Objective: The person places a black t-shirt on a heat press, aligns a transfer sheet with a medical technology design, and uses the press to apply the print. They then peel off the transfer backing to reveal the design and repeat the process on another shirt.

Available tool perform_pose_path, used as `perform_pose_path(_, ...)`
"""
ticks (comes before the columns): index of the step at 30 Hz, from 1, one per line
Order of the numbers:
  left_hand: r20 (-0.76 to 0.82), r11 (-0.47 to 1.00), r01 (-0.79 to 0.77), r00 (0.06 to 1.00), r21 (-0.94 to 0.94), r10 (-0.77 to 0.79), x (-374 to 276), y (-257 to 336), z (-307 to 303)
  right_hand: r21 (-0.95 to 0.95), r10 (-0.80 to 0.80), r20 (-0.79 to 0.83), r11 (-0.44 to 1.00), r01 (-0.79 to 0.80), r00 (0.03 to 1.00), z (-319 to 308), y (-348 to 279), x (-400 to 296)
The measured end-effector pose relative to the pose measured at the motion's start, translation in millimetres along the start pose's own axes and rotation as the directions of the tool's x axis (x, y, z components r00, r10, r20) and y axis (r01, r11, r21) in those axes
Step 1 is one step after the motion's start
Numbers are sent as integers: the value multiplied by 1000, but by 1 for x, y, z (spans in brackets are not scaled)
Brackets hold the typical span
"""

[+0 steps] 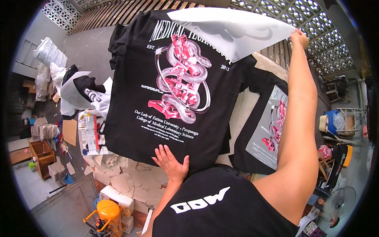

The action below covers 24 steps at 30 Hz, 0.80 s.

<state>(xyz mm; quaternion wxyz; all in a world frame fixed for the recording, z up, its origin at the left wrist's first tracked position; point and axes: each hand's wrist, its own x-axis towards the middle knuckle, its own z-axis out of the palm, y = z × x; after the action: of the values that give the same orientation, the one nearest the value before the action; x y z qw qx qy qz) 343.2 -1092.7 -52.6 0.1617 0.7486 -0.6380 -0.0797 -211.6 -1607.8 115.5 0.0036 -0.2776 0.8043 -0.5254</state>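
Note:
Before me lies a black T-shirt (127,89) with a printed design (186,80) of a pink microscope, a coiled snake and white lettering. My right hand (299,39) pinches one corner of a translucent transfer film (231,26). The film is peeled up and curled, and it still covers the end of the top line of lettering. My left hand (171,164) rests flat, fingers spread, on the shirt near its lower hem. To the right is a second black shirt (247,142) with a film (260,127) over the same design, partly hidden by my right arm.
Cardboard pieces (130,177) cover the floor below left, near a yellow tank-like machine (108,210). A red-and-white machine (96,133) and bundled fabric (83,89) stand left of the shirt. At right are a fan (339,204), part of another person (321,201) and a blue bin (330,121).

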Motion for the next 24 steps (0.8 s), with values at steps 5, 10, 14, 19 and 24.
perform_pose_path(5,-10,1000,-7,1000,-1,7,1,1,-2,203,-18,10,979,16,1000,-20,6,-5)
perform_pose_path(10,-17,1000,-15,1000,11,15,1,2,-2,196,0,-7,981,2,1000,-27,6,-8)
perform_pose_path(14,-23,1000,-17,1000,13,17,0,3,-1,198,2,6,980,-3,1000,-34,8,-11)
perform_pose_path(19,-18,1000,-18,1000,11,18,0,4,-2,205,-28,14,978,25,1000,-34,11,-7)
perform_pose_path(24,2,999,-9,1000,42,9,0,5,-4,323,7,67,946,-28,998,-36,-4,-22)
